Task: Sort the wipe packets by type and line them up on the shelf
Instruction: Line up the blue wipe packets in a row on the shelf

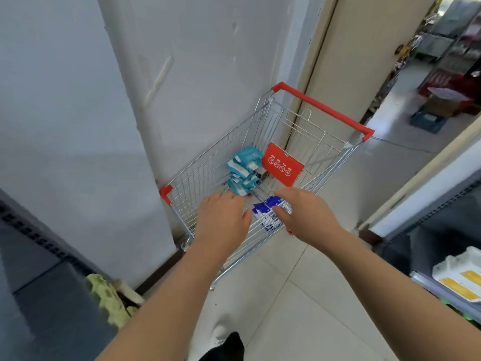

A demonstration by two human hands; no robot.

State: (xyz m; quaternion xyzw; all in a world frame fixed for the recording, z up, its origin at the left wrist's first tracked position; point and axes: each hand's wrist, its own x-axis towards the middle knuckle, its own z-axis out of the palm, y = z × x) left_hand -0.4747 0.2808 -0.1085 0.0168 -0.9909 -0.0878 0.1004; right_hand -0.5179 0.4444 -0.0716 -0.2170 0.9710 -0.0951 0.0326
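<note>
Head view: a wire cart (208, 178) with a red handle stands mid-frame against a white wall, and both sorts of wipe packets lie in its basket. The teal packets (243, 170) are heaped near the centre, just left of a red placard (282, 164). The blue-and-white packets (268, 213) sit lower, toward the near rim.

The right hand (307, 213) grips the blue-and-white packets, thumb laid across their top. The left hand (223, 217) reaches down just beside the teal heap with fingers bent. Its fingertips are hidden, so I cannot tell whether it holds anything.

At the lower right edge, a shelf (432, 287) carries a white tray (458, 272) with yellow labels. No packet is on it yet.

Likely troubles:
- The right hand seems to hold several slick packets at once, so one could slide out and drop through the wire.
- The cart may roll on the smooth tile if leaned on.
- Grabbing with both hands together could mix the two sorts.
</note>
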